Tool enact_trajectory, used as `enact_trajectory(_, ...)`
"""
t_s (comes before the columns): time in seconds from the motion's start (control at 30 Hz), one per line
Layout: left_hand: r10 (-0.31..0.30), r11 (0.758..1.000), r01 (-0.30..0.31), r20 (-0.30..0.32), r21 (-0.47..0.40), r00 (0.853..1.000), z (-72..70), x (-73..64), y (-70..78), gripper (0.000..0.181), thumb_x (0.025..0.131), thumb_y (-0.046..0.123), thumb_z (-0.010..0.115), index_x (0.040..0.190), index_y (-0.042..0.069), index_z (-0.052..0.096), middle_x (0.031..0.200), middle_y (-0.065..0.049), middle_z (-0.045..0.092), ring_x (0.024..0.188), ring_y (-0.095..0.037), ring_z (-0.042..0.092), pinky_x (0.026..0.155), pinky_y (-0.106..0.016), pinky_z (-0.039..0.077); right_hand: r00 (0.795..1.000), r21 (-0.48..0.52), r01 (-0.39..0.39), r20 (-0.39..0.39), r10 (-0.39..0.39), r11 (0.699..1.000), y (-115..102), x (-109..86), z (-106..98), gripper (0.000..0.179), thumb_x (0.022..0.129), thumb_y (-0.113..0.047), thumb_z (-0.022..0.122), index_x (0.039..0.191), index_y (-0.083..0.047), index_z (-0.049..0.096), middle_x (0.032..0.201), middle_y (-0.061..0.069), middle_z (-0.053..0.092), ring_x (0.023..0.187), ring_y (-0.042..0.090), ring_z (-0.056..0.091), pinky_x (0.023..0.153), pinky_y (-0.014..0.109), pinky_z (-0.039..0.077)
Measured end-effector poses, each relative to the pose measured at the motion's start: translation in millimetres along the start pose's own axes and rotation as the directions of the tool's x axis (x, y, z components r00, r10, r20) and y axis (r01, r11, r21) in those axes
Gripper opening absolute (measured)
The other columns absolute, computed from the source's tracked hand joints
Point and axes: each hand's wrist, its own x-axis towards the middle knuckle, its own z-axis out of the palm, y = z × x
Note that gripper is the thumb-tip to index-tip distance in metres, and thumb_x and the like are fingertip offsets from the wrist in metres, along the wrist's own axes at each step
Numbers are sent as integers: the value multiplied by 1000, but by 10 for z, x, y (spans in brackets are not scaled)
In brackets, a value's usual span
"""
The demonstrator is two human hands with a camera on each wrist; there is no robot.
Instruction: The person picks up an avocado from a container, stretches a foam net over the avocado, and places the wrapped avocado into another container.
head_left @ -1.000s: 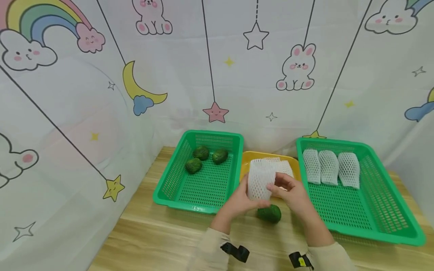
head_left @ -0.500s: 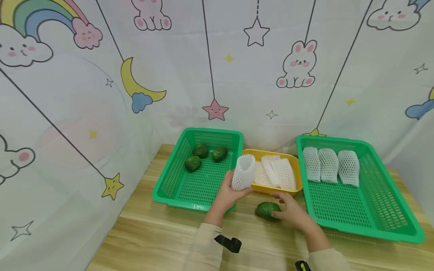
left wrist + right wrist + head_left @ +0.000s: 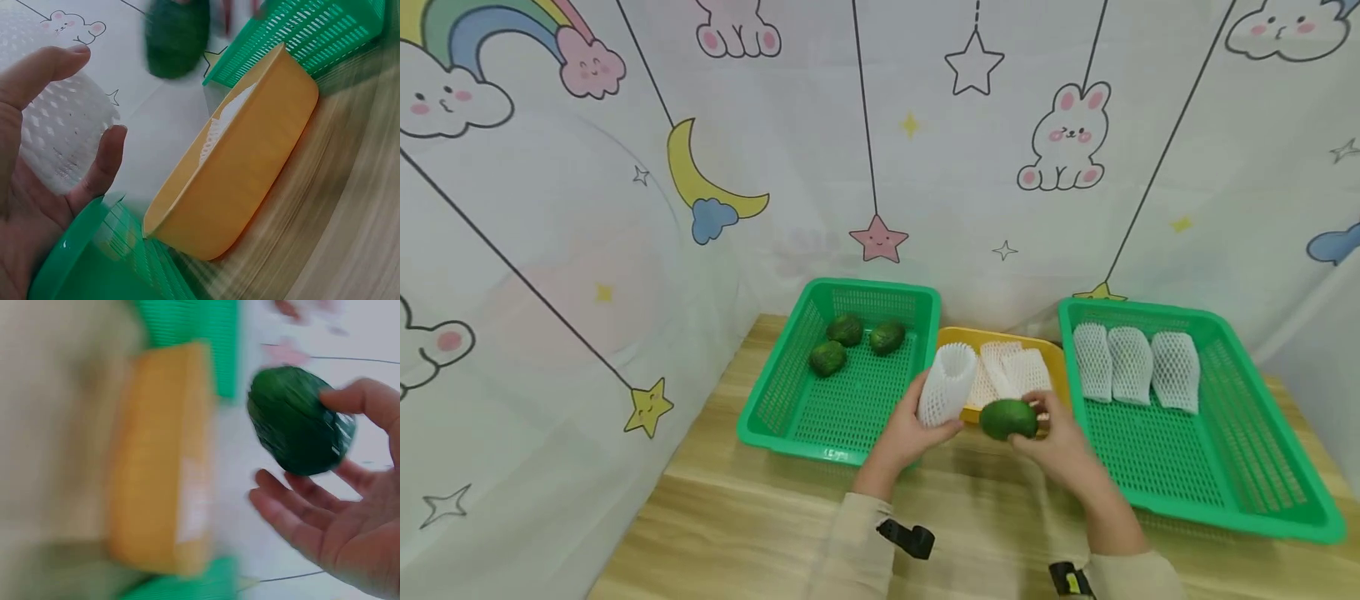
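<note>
In the head view my left hand (image 3: 904, 433) grips a white foam net sleeve (image 3: 947, 387), its round mouth tilted up and spread. The left wrist view shows thumb and finger curled about this mesh. Just to the right, my right hand (image 3: 1060, 437) pinches a dark green avocado (image 3: 1007, 419) by one end, held up off the table. The right wrist view has the avocado (image 3: 300, 419) between thumb and fingers, some fingers standing off below it. Sleeve and avocado are close together but apart. Behind them, flat foam sleeves (image 3: 1026, 372) lie in a yellow basket (image 3: 958, 335).
A green basket (image 3: 857, 417) on the left holds three avocados (image 3: 827, 358). Another green basket (image 3: 1165, 458) on the right contains three filled foam sleeves (image 3: 1130, 365) in a row. The wooden table (image 3: 760, 525) meets a printed curtain (image 3: 790, 125) at the back.
My left hand has drawn the sleeve leftward off the yellow basket's front, turning its mouth up. My right hand let go of the sleeve, took the avocado from the table and raised it.
</note>
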Motion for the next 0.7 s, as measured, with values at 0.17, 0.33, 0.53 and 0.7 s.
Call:
enact_trajectory(0.17, 5, 1000, -6, 5, 30, 1000, -5, 9, 17, 75, 76, 3, 74, 140, 10, 37, 125, -14, 50, 108, -28, 49, 88, -45, 42, 968, 113, 192, -185, -169, 975, -517, 47, -329, 59, 88, -6, 60, 139, -1, 30, 130, 21, 31, 114, 37, 42, 82, 27, 46)
enact_trajectory(0.33, 13, 998, -14, 16, 61, 1000, 0, 4, 22, 73, 76, 4, 74, 140, 10, 38, 124, -14, 51, 107, -27, 49, 87, -44, 42, 903, 143, 393, -244, -353, 908, -764, 73, -379, 57, 86, 2, 60, 137, -2, 36, 129, 13, 37, 106, 17, 47, 78, 10, 41)
enact_trajectory(0.53, 17, 998, -19, 23, 66, 1000, 1, 11, 33, 73, 77, 5, 74, 140, 10, 38, 124, -13, 51, 107, -26, 50, 88, -41, 42, 828, 92, 546, -209, -520, 833, -858, 107, -312, 57, 81, 9, 62, 134, -1, 44, 120, 10, 47, 96, 7, 49, 77, 17, 42)
enact_trajectory(0.7, 29, 997, -32, 39, 69, 999, -12, 14, 31, 72, 78, 4, 73, 140, 9, 37, 126, -14, 50, 110, -26, 49, 90, -39, 41, 828, -33, 537, -174, -534, 843, -878, 104, -297, 56, 81, 3, 64, 134, -7, 48, 122, 8, 48, 92, 11, 41, 70, 25, 36)
